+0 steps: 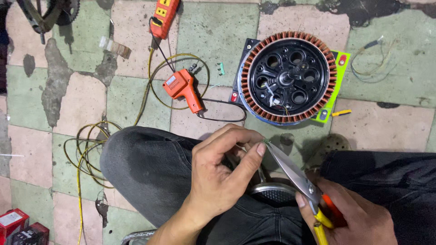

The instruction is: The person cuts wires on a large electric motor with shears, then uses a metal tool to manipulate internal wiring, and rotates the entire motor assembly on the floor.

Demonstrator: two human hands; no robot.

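wire end: thin green piece (264, 142) pinched at frame centre, just below the stator, touching the scissor tips
scissors: steel blades (290, 170), yellow-orange handles, running from 5 o'clock up to the wire; blades look nearly closed on it
left hand: (222, 174) thumb and forefinger closed in a pinch on the wire end, other fingers curled
right hand: (359, 218) at 5 o'clock, wrapped around the scissor handles
doing it well: my read, keep the pinch close to the blade tips so the wire stays taut, squeeze lightly, cut only the sleeve if stripping
lap: dark trousers (154, 168), a round metal mesh part (272, 193) between the knees under the hands
stator: black hub with copper windings (288, 75) at 1 o'clock on a green-yellow board, on the tiled floor
soldering gun: orange (181, 87) at 11 o'clock, cord to an orange power strip (163, 16) at 12
loose wires: yellow coil (88, 154) at 9 o'clock
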